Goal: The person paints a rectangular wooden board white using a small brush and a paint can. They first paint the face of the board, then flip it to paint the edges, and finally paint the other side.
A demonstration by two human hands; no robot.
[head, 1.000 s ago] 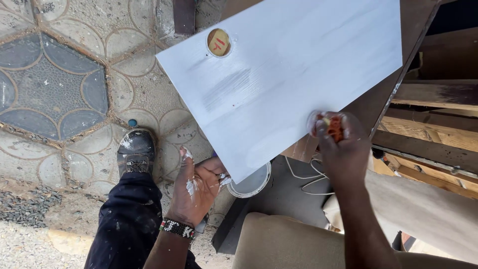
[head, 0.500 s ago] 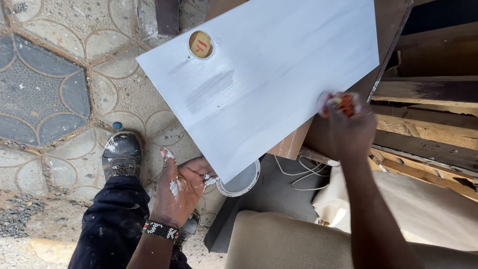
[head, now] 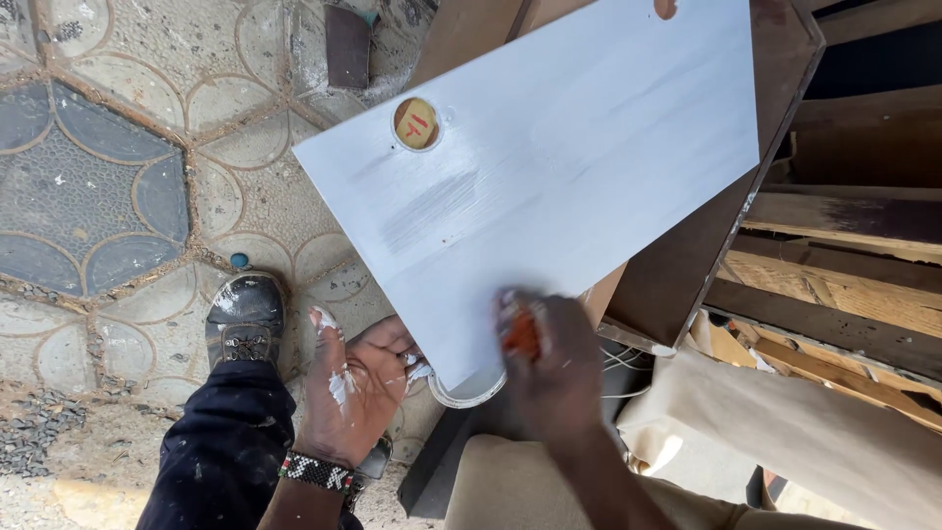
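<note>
From the head camera, a white-painted board (head: 549,196) with a round hole is lying tilted over brown panels. The right hand (head: 549,368) is pressing a blurred orange pad (head: 522,334) on its near edge. The paint-smeared left hand (head: 355,388) is gripping the board's lower corner, half hiding a paint tin (head: 471,390).

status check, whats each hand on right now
Left hand gripping white board's lower edge. Right hand pressing orange pad on board. Paint can underneath.
</note>
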